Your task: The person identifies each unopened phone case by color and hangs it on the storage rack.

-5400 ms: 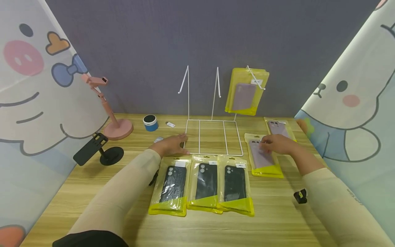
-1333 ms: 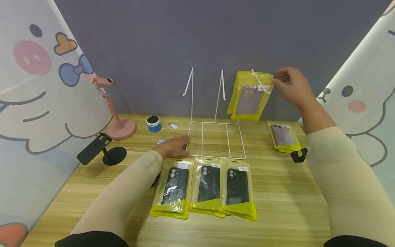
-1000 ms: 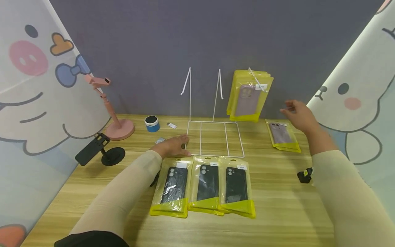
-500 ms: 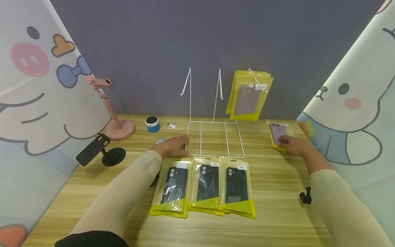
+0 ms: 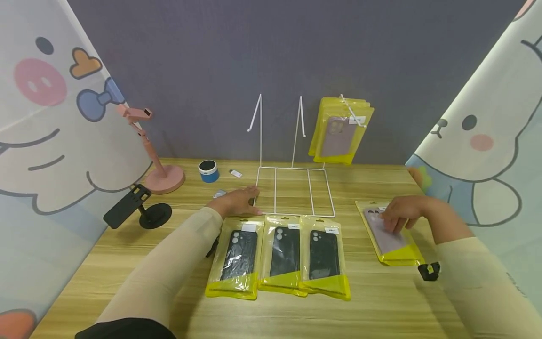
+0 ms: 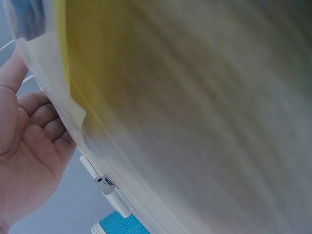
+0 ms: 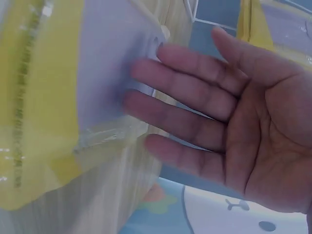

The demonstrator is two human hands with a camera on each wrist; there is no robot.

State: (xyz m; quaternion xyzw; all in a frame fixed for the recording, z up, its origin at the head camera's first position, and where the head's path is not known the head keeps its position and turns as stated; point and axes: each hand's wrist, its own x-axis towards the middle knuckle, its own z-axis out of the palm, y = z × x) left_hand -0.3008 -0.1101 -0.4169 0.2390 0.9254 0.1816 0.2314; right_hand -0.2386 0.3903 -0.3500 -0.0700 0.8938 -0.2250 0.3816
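My right hand lies with straight fingers on a yellow pack holding a purple phone case, flat on the wooden table at the right. In the right wrist view the fingers press on that pack. My left hand rests flat on the table at the front left corner of the white wire rack; its palm shows beside a pack's edge. Purple-case packs hang from the rack's right hook. Three black-case packs lie in a row in front of me.
A pink phone stand and a black phone stand stand at the left. A blue speaker and a small white stick sit behind my left hand. A black clip lies near my right forearm. Cartoon curtains flank the table.
My right hand left the packs hanging on the rack, came down onto the purple-case pack at the back right and slid it towards me. The left hand has stayed put.
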